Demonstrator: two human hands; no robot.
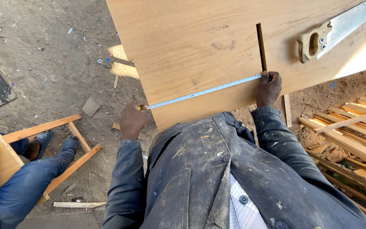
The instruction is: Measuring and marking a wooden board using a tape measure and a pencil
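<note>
Tape measure [204, 91] is being gripped and stretched across plywood sheet [217, 46] by left hand [132, 121] at 8 o'clock and right hand [268, 88] at 3; handsaw [339, 29] is lying at 1.

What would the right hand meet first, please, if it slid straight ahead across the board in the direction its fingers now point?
The right hand rests on the wooden board, pinning the tape measure. Its fingers point up the board, where the dark pencil stands right at the fingertips, so it would probably meet that first. The handsaw lies farther right, off that line.
</note>
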